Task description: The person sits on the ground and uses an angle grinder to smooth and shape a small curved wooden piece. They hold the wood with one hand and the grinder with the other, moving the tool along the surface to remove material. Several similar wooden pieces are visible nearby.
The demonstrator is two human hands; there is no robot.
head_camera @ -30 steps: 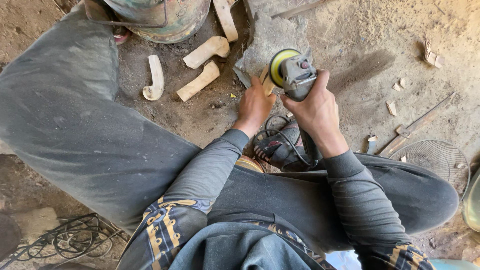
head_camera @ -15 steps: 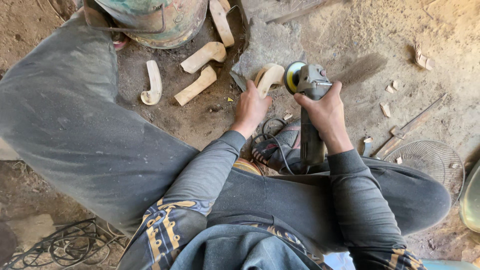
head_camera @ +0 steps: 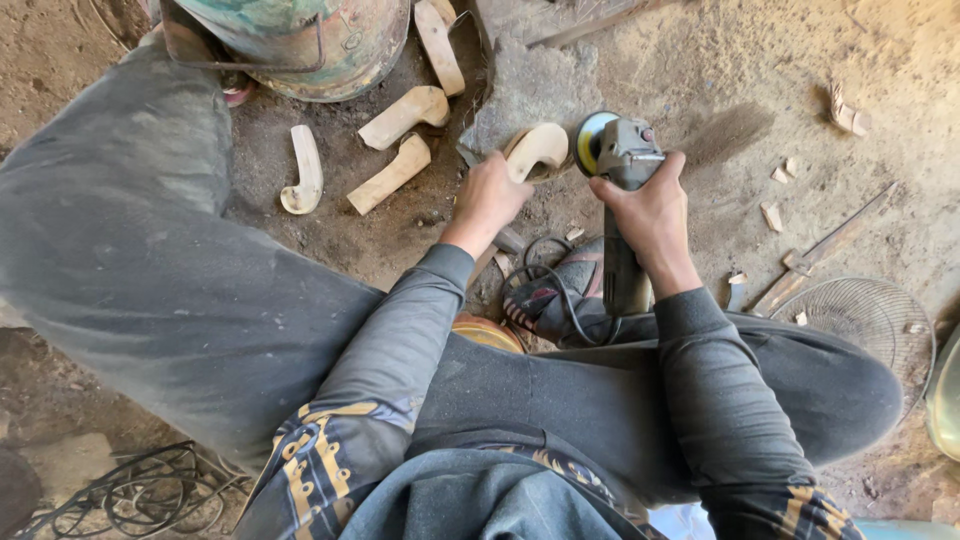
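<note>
Since a moment ago the angle grinder (head_camera: 622, 165), gripped by the right hand (head_camera: 650, 215), sits just right of the curved wooden handle (head_camera: 540, 147) clamped in the left hand (head_camera: 490, 200).

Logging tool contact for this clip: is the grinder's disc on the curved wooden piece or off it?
On it, apparently: the disc of the angle grinder meets the curved wooden piece held by the left hand.

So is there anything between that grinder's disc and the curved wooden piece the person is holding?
Nothing visible. The left hand holds the curved wooden piece on the stone slab, and the grinder in the right hand has its disc right beside the wood's curved end.
</note>
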